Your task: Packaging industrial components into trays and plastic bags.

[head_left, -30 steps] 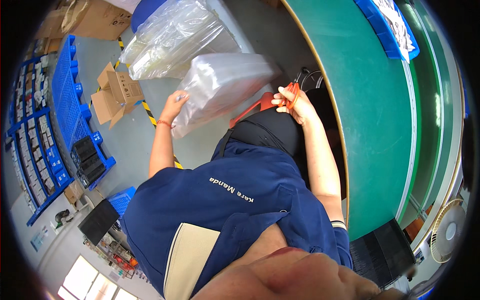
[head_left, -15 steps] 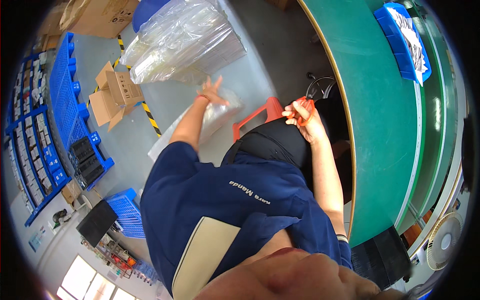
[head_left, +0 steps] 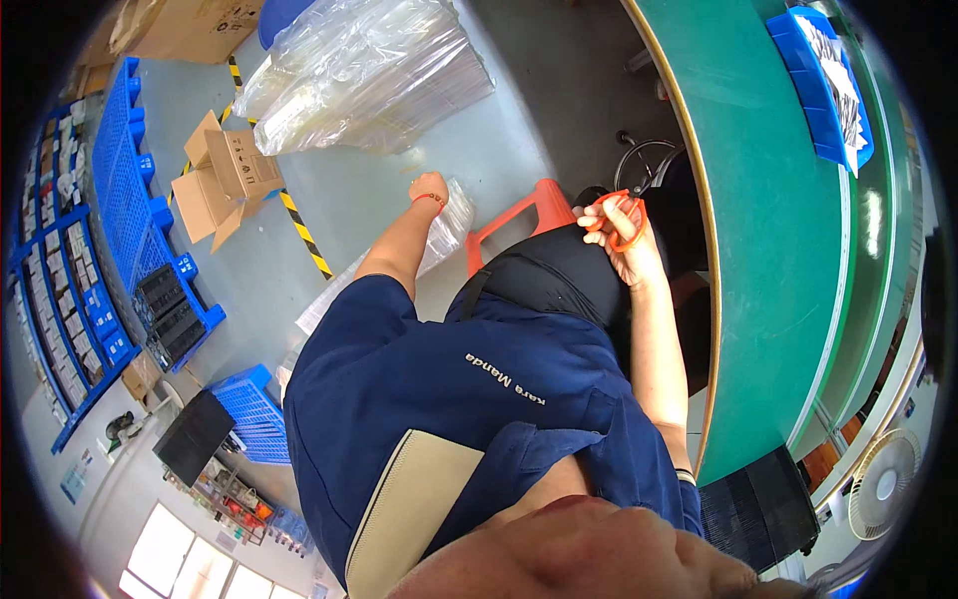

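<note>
Over my lap at the right, my right hand (head_left: 631, 250) holds a pair of scissors (head_left: 627, 232) by its orange-red handles, with fingers partly through the loops. The dark blades point away toward the chair under the table. My left hand (head_left: 429, 187), a red band at its wrist, is reached out to the left and closed in a fist. What it holds, if anything, is hidden. Beside and below that hand lies a long clear-plastic-wrapped bundle (head_left: 454, 222) on the floor. Just beyond stands a larger stack wrapped in clear plastic (head_left: 369, 85).
A red plastic stool (head_left: 544, 205) is in front of my knees. The green table (head_left: 768, 329) curves along my right, with a blue bin (head_left: 813, 90) of papers on it. An open cardboard box (head_left: 225, 180), yellow-black floor tape (head_left: 304, 235) and blue pallets (head_left: 130, 190) lie left.
My left hand has gone from spread fingers to a fist and moved slightly right. The view has shifted a little. My right hand keeps hold of the scissors.
</note>
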